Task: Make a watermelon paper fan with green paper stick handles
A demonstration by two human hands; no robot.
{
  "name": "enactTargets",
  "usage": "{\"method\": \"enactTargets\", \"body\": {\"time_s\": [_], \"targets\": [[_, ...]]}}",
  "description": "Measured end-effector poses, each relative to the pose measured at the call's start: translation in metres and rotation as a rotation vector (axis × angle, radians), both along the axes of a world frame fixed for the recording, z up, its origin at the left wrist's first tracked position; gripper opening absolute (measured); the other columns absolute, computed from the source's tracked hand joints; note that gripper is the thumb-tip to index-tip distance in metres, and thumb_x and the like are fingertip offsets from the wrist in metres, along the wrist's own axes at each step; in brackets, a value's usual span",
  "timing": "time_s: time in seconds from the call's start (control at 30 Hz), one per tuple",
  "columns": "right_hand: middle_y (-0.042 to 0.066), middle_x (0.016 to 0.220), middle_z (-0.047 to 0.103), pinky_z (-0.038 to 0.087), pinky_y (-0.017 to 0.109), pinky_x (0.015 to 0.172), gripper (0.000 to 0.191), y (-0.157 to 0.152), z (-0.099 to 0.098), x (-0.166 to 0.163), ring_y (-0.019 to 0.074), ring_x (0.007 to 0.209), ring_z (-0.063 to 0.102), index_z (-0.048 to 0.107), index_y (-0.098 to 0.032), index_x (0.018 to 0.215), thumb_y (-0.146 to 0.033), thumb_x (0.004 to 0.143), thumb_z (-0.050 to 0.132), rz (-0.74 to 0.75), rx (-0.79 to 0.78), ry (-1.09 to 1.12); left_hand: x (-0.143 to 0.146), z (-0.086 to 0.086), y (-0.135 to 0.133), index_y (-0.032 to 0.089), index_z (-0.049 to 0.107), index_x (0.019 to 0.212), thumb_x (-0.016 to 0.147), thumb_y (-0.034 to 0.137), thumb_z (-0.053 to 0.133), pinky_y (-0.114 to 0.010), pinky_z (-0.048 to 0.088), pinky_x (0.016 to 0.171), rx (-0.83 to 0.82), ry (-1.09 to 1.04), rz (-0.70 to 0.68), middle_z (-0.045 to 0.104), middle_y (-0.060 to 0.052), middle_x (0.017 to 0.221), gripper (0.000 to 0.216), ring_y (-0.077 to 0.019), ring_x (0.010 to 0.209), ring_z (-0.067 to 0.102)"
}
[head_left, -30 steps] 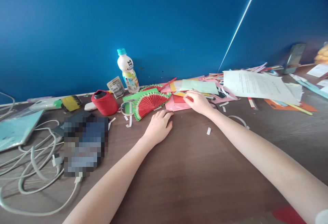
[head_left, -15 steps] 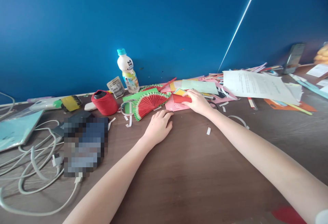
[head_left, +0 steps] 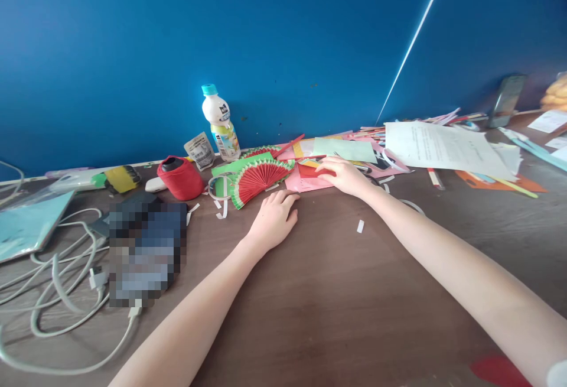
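Note:
My right hand [head_left: 348, 175] reaches into a pile of coloured paper at the back of the brown table [head_left: 336, 292]. Its fingers and thumb pinch the edge of a red paper sheet [head_left: 309, 170], which lies low over a pink sheet [head_left: 300, 184]. My left hand [head_left: 274, 218] rests palm down on the table with its fingers loosely stretched out and nothing in it. It lies just in front of a pleated red and green paper fan [head_left: 259, 179]. A pale green sheet [head_left: 346, 150] lies just behind my right hand.
A white drink bottle [head_left: 220, 121] stands by the blue wall. A red spool [head_left: 181, 177] sits left of the fan. White cables [head_left: 57, 280] and a blurred-out object [head_left: 146, 248] fill the left. White printed sheets [head_left: 443, 148] and paper scraps lie at right.
My right hand had lifted the red sheet's edge half a second ago; it now holds it lower, nearly flat on the pile. My left hand has stayed in place.

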State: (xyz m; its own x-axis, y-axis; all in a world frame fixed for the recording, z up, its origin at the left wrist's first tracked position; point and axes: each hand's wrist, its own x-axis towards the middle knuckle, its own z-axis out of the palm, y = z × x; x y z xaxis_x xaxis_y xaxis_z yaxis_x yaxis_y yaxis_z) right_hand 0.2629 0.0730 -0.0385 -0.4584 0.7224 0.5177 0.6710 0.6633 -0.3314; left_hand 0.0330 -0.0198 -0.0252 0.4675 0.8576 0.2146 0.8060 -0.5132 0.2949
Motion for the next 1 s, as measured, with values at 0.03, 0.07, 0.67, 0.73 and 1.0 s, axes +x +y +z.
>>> {"method": "enactTargets", "body": {"time_s": [0.03,0.07,0.67,0.73,1.0], "targets": [[0.006,0.097,0.063,0.044,0.040,0.086,0.017,0.0006,-0.0002,0.0021,0.0232,0.097,0.056,0.066,-0.022,0.087,-0.023,0.081,0.050,0.011,0.003,-0.013,0.0000,-0.0001,0.0000,0.018,0.051,0.116,0.084,0.021,0.042,-0.041,0.035,0.101,0.001,0.000,0.001,0.052,-0.007,0.125,0.033,-0.0227,0.118,0.044],[0.006,0.099,0.063,0.044,0.040,0.087,0.018,0.0011,-0.0005,0.0040,0.0231,0.099,0.056,0.067,-0.023,0.088,-0.024,0.082,0.050,0.011,0.008,-0.021,-0.0001,-0.0003,0.0000,0.017,0.051,0.116,0.084,0.021,0.042,-0.041,0.035,0.101,0.002,-0.001,0.001,0.052,-0.007,0.125,0.034,-0.0227,0.118,0.044],[0.006,0.089,0.060,0.045,0.032,0.074,0.018,-0.0006,0.0004,0.0082,0.0189,0.078,0.059,0.058,-0.021,0.080,-0.016,0.082,0.041,-0.099,0.079,0.097,-0.0004,-0.0011,-0.0001,0.019,0.052,0.115,0.084,0.021,0.042,-0.041,0.035,0.101,0.011,-0.013,-0.008,0.052,-0.006,0.124,0.033,-0.0224,0.117,0.044],[0.004,0.087,0.059,0.044,0.029,0.068,0.015,-0.0023,0.0010,0.0072,0.0164,0.069,0.057,0.055,-0.021,0.080,-0.017,0.083,0.041,-0.133,0.079,0.035,-0.0003,-0.0010,0.0000,0.019,0.052,0.115,0.084,0.020,0.042,-0.041,0.035,0.101,0.013,-0.014,-0.009,0.052,-0.007,0.124,0.033,-0.0225,0.117,0.044],[0.008,0.075,0.058,0.037,0.031,0.063,0.011,-0.0044,0.0089,-0.0010,0.0227,0.075,0.052,0.053,-0.019,0.074,-0.018,0.081,0.045,-0.279,0.296,-0.205,-0.0003,-0.0003,-0.0006,0.017,0.051,0.116,0.084,0.021,0.041,-0.041,0.035,0.101,0.008,-0.001,-0.001,0.052,-0.007,0.125,0.034,-0.0228,0.117,0.044]]}}
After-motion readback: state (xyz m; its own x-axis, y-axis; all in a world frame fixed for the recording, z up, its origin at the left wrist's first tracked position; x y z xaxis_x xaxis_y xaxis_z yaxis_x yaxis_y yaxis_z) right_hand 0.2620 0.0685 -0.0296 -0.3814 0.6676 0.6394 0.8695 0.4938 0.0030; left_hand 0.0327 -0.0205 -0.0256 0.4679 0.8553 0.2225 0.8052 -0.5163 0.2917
